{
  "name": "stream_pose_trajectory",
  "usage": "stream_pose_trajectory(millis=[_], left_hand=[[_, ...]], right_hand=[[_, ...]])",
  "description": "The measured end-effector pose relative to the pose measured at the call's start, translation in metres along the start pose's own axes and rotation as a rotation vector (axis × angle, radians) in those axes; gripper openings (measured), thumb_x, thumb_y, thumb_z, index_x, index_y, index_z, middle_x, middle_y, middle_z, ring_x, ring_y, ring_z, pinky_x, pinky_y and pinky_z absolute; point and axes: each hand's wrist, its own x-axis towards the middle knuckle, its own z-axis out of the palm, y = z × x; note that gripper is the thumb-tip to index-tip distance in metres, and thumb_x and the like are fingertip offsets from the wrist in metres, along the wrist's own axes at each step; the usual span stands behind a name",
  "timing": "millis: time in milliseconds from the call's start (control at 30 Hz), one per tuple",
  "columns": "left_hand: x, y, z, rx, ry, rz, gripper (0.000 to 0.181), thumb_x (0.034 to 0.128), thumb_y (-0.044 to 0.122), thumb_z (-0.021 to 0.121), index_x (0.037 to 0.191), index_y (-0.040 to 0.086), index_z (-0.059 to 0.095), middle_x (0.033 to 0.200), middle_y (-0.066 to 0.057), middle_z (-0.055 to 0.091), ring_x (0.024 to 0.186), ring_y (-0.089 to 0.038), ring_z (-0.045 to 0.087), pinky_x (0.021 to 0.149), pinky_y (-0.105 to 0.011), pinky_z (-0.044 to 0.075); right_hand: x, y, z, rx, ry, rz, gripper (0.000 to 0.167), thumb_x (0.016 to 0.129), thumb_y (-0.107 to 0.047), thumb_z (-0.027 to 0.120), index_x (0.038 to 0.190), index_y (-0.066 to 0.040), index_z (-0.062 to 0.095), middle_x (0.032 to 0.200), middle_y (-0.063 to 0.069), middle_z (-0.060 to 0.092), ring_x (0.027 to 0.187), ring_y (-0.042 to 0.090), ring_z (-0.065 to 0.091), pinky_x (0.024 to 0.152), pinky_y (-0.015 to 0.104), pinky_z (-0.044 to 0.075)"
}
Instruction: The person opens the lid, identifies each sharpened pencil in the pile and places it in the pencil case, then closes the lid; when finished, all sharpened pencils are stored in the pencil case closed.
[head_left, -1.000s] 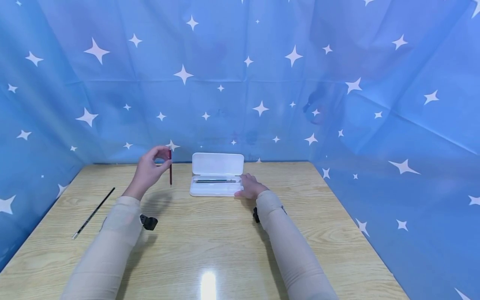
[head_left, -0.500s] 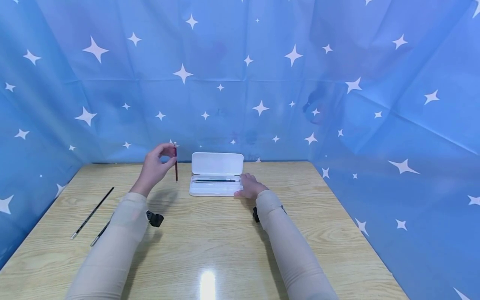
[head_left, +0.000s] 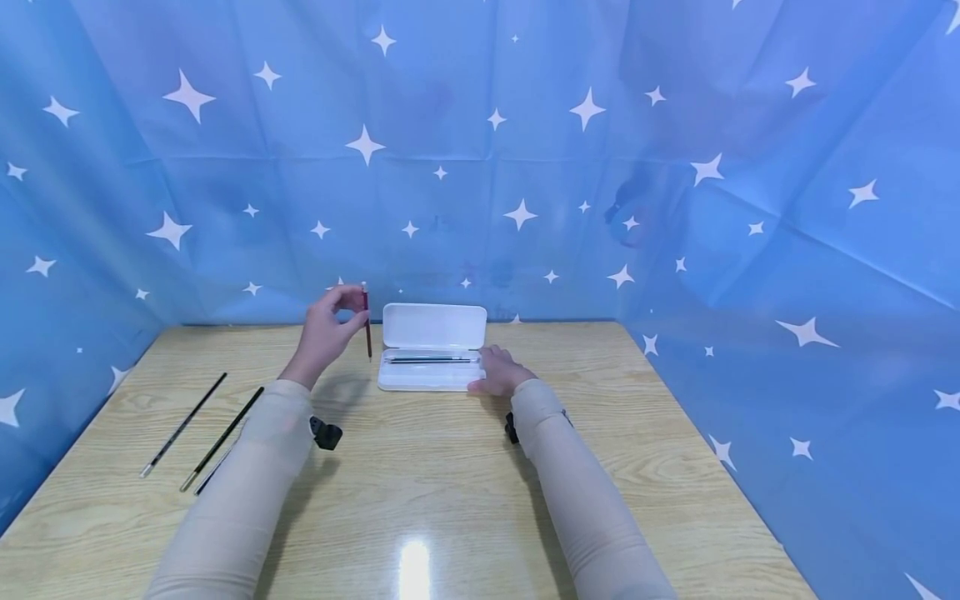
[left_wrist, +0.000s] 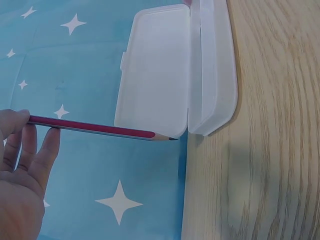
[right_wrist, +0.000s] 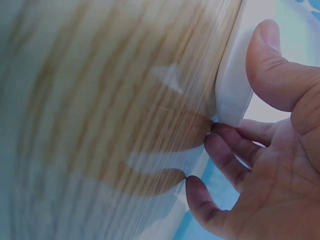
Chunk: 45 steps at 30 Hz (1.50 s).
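Upright in the head view, a red pencil (head_left: 368, 329) hangs point down, pinched near its top by my left hand (head_left: 327, 327). It is left of an open white pencil case (head_left: 431, 381) and apart from it. The left wrist view shows the sharpened tip of the pencil (left_wrist: 100, 126) near the corner of the raised lid (left_wrist: 155, 70). Dark pencils (head_left: 431, 360) lie lengthwise along the back of the case. My right hand (head_left: 502, 372) holds the case's right end, thumb at the front, fingertips around the far side touching the table.
On the left of the wooden table (head_left: 450, 467) lie a dark pencil (head_left: 183, 425) and another dark pencil (head_left: 222, 439). A third thin one is partly hidden by my left sleeve (head_left: 247, 492). A blue star-patterned cloth (head_left: 480, 167) rises behind the table and along its sides.
My left hand has carried the red pencil rightward, closer to the case. The moving forearm has uncovered more pencils on the table. My right hand has stayed at the case.
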Motion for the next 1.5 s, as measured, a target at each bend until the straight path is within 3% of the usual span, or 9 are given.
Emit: stream_pose_trajectory(millis=[567, 833, 1033, 1167, 1500], left_hand=[[0.007, -0.009, 0.022, -0.045, 0.065, -0.027, 0.03, 0.0945, -0.001, 0.069, 0.124, -0.002, 0.061, 0.107, -0.018, 0.067, 0.099, -0.023, 0.061, 0.086, -0.028, 0.048], [0.005, -0.019, 0.031, -0.019, 0.055, -0.017, 0.03, 0.0945, -0.002, 0.068, 0.123, 0.001, 0.062, 0.107, -0.017, 0.066, 0.101, -0.029, 0.061, 0.09, -0.049, 0.05], [0.002, -0.027, 0.036, 0.025, 0.055, -0.029, 0.031, 0.095, 0.0, 0.069, 0.125, 0.002, 0.061, 0.11, -0.014, 0.065, 0.102, -0.028, 0.062, 0.088, -0.045, 0.054], [0.001, -0.029, 0.038, 0.004, 0.049, -0.033, 0.03, 0.0944, 0.0, 0.069, 0.124, 0.002, 0.062, 0.109, -0.015, 0.065, 0.102, -0.029, 0.062, 0.088, -0.044, 0.053], [0.006, -0.022, 0.045, 0.007, -0.036, -0.058, 0.026, 0.0946, 0.002, 0.07, 0.12, 0.001, 0.065, 0.107, -0.015, 0.067, 0.102, -0.029, 0.062, 0.089, -0.046, 0.052]], right_hand=[[-0.002, 0.002, -0.002, 0.004, 0.005, -0.014, 0.082, 0.1, -0.041, 0.064, 0.159, -0.001, 0.022, 0.16, 0.02, 0.028, 0.149, 0.036, 0.024, 0.12, 0.049, 0.027], [-0.001, 0.002, -0.001, -0.008, 0.004, -0.009, 0.083, 0.1, -0.042, 0.064, 0.159, 0.0, 0.022, 0.161, 0.021, 0.026, 0.15, 0.036, 0.022, 0.12, 0.049, 0.027], [0.002, 0.004, 0.002, -0.009, 0.005, -0.014, 0.084, 0.1, -0.043, 0.064, 0.159, -0.001, 0.022, 0.161, 0.02, 0.028, 0.149, 0.036, 0.024, 0.119, 0.05, 0.028], [0.003, 0.005, 0.002, -0.006, 0.002, -0.021, 0.085, 0.1, -0.042, 0.064, 0.16, -0.001, 0.02, 0.162, 0.022, 0.025, 0.15, 0.037, 0.022, 0.119, 0.053, 0.027], [0.003, 0.005, 0.002, -0.012, 0.009, -0.018, 0.085, 0.099, -0.043, 0.064, 0.16, -0.002, 0.021, 0.16, 0.02, 0.027, 0.149, 0.037, 0.025, 0.118, 0.056, 0.028]])
